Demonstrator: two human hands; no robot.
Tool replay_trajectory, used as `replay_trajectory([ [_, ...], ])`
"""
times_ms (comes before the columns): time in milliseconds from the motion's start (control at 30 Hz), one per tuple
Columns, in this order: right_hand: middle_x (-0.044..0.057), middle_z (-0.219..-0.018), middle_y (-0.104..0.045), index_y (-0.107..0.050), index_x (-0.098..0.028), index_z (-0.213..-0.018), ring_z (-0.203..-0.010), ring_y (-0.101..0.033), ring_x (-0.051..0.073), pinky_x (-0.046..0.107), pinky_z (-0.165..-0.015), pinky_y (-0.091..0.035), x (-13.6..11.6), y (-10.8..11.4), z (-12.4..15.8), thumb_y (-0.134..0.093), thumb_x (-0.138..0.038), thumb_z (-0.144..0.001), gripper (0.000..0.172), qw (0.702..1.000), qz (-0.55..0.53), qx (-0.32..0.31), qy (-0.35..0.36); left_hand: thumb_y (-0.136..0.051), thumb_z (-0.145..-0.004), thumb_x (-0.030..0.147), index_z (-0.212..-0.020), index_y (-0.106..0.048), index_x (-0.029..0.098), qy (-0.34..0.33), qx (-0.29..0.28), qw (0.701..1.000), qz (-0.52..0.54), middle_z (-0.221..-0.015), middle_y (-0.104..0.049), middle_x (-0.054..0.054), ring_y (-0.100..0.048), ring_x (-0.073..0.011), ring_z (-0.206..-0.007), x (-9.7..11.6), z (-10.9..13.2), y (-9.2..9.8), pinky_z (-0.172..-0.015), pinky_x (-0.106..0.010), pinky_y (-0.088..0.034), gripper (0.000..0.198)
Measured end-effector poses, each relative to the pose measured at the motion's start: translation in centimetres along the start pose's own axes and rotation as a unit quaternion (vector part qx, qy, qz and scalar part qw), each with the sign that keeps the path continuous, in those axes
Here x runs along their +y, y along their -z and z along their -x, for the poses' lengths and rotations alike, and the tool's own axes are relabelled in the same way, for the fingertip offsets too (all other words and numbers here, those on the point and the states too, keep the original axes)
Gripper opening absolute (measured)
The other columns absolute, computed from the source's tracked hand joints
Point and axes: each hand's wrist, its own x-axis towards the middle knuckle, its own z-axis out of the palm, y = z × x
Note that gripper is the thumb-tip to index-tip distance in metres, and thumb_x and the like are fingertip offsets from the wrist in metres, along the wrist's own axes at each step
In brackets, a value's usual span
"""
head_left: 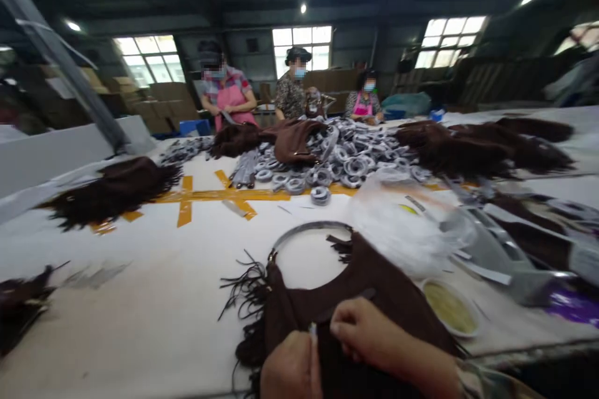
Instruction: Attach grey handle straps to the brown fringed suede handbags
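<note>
A dark brown handbag [388, 287] with fringe along its left side lies in front of me on the white table. Its strap arches away from me, wrapped in grey covering. My left hand [291, 366] is closed at the bag's lower middle, with a small pale, shiny bit showing at its fingertips. Just to the right, my right hand [362, 329] is over the bag's front with its fingers curled together. What lies between those fingers is hidden. The bag's lower part is partly covered by both hands and cut off by the frame.
Grey-wrapped straps [346, 153] are heaped across the table's far side among brown fringed bags [461, 146]. A clear plastic bag [405, 224], a dish of yellowish material [449, 307] and a grey tape dispenser [510, 255] stand right. Several masked people work beyond the table.
</note>
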Motion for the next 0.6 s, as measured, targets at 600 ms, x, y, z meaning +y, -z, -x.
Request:
replay_trajectory([
  [600,0.002,-0.099,-0.067,-0.072,-0.024,-0.099,-0.077,-0.060,0.013,0.024,-0.058,-0.033,-5.6,3.1,-3.6,-0.056,-0.006,-0.078,0.032,0.758,0.447,-0.189,0.436,-0.044,-0.090,0.010,-0.075,-0.049,0.023,0.013,0.024,0.998,-0.057,-0.059,-0.050,0.000,-0.048,-0.0174,-0.053,1.0,0.3,-1.0,-0.052,-0.035,-0.027,0.020],
])
